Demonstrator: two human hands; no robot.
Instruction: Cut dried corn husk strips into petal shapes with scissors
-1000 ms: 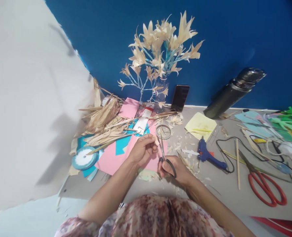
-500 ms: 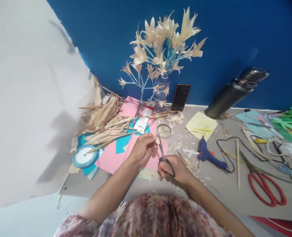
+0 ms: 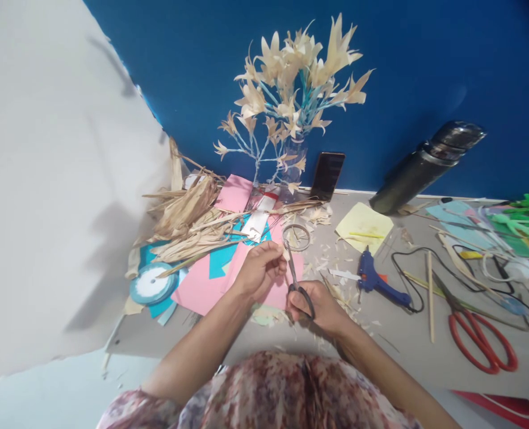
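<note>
Small scissors point(image 3: 293, 275) with dark handles are held in my right hand point(image 3: 317, 305), their blades pointing away from me. My left hand point(image 3: 261, 271) pinches a small pale piece of dried husk point(image 3: 285, 254) close beside the blade tips. Whether the blades touch the piece I cannot tell. Beneath both hands lies pink paper point(image 3: 202, 286), with pale clippings point(image 3: 268, 314) scattered near my wrists. Just beyond the blades rests a roll of tape point(image 3: 296, 237).
Dried husks point(image 3: 188, 220) and a ribbon spool point(image 3: 152, 282) lie left. Husk flowers point(image 3: 286, 77) stand behind, near a phone point(image 3: 327, 176). To the right are a blue glue gun point(image 3: 376, 280), yellow paper point(image 3: 364, 226), a leaning black flask point(image 3: 425, 170) and red-handled scissors point(image 3: 479, 339).
Both hands keep nearly the same place and grip. The scissors have shifted only very slightly; the surrounding things lie as before.
</note>
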